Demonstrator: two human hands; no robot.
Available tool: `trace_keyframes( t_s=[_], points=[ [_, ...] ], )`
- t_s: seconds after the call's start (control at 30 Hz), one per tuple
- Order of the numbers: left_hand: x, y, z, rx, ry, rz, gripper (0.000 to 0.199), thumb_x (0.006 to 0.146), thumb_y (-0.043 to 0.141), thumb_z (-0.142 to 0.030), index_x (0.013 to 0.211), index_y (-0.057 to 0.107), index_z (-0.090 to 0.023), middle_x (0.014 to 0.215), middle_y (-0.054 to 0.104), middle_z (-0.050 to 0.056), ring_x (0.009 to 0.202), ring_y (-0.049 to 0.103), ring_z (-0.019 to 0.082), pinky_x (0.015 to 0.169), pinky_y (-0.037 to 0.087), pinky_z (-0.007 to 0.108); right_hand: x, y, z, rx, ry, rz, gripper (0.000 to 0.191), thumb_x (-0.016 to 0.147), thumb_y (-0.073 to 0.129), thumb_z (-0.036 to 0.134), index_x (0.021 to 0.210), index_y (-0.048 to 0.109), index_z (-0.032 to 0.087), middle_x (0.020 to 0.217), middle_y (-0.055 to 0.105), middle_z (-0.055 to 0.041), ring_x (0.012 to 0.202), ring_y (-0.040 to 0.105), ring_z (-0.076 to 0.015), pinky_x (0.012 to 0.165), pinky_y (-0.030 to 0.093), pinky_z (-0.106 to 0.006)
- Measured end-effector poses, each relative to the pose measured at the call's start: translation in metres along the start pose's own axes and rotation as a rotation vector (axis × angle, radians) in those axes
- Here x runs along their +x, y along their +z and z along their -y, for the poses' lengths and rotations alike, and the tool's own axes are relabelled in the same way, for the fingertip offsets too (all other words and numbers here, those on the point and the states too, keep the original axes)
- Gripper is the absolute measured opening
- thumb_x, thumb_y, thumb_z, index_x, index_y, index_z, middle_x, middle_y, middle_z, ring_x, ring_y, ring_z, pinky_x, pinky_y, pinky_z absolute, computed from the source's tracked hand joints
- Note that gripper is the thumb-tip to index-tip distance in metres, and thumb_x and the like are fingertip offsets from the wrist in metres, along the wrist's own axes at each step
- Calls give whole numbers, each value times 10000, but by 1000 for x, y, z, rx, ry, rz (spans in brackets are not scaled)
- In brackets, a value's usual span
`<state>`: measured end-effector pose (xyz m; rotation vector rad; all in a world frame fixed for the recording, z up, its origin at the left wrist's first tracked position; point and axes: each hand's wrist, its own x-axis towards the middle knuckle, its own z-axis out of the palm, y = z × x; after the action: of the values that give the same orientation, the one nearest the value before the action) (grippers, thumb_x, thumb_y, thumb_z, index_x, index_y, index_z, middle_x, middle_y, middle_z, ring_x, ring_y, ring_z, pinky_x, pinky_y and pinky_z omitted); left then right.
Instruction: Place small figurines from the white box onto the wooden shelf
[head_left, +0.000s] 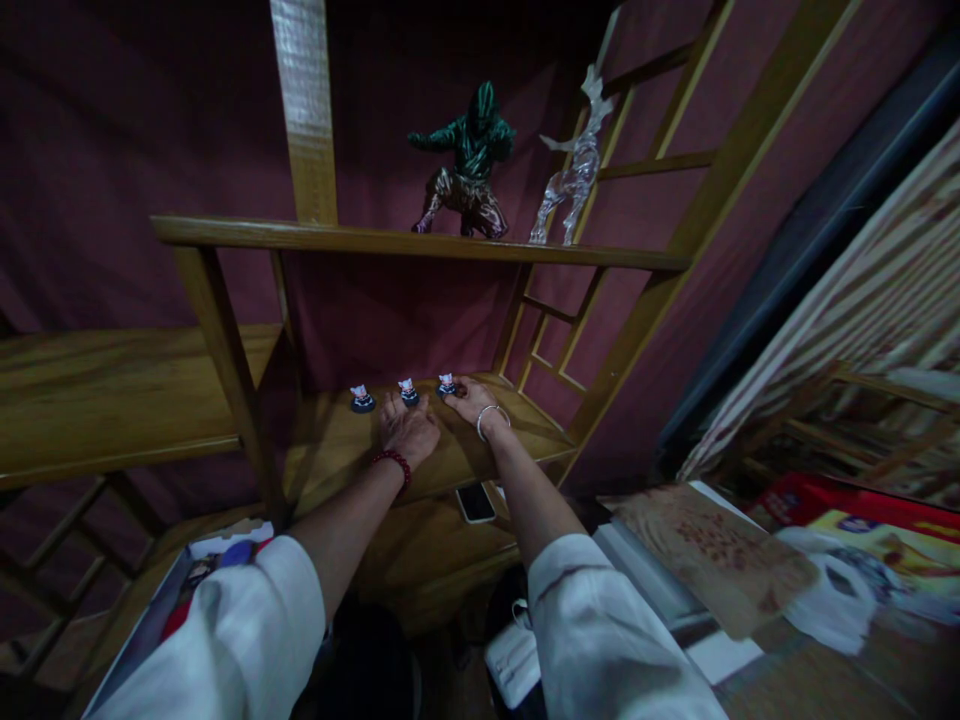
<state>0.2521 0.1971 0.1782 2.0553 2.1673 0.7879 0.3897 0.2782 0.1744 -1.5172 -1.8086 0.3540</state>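
Three small white-and-black figurines stand in a row on a wooden shelf (322, 450): a left one (362, 398), a middle one (408, 391) and a right one (447, 384). My left hand (409, 428), with a red bead bracelet at the wrist, has its fingers around the base of the middle figurine. The fingers of my right hand (472, 400), which wears a silver bangle, close on the right figurine's base. Nothing touches the left figurine.
A green-and-bronze crouching statue (469, 165) and a clear deer figure (574, 180) stand on the upper shelf (337, 238). Below lies a phone (475, 503). An open box (217, 560) is at lower left; papers and a plastic bag (832, 600) lie at lower right.
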Motion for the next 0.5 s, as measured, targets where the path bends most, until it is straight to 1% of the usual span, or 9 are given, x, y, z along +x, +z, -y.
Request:
trace_keyframes(
  t_s=[0.13,0.27,0.33,0.4,0.5],
  points=[
    [-8,-9,2,-28,40,13,473,761,417,-307,1228,476,-264,1382,307,65,1293,179,290,1043,143,417,3,-1,-1,68,79,-42,460,665,607,423,1065,561,200,990,631,-57,898,580,-180,813,439,-316],
    [-20,-19,4,-51,62,-5,475,749,427,-271,1210,496,-181,1381,323,101,1302,160,290,1054,121,426,10,1,-7,291,138,-48,500,635,628,397,1072,537,172,1031,614,-78,945,567,-179,839,434,-320],
    [-25,-23,5,-68,71,-29,463,737,434,-248,1179,515,-136,1364,347,129,1299,172,290,1055,119,433,11,2,-7,391,172,-61,476,619,635,352,1042,539,156,1032,612,-90,948,570,-173,846,434,-305],
    [-29,-26,6,-89,76,-46,445,724,442,-228,1141,536,-105,1337,381,154,1293,190,293,1054,122,436,10,0,-6,436,207,-85,430,619,623,318,1005,545,145,1011,616,-95,927,581,-169,834,442,-285],
    [-32,-29,9,-102,63,-72,407,712,443,-205,1074,573,-72,1276,443,183,1282,219,286,1054,131,415,0,-6,-3,374,237,-154,328,631,590,298,924,566,151,925,635,-77,854,599,-166,802,452,-280]
  ],
)
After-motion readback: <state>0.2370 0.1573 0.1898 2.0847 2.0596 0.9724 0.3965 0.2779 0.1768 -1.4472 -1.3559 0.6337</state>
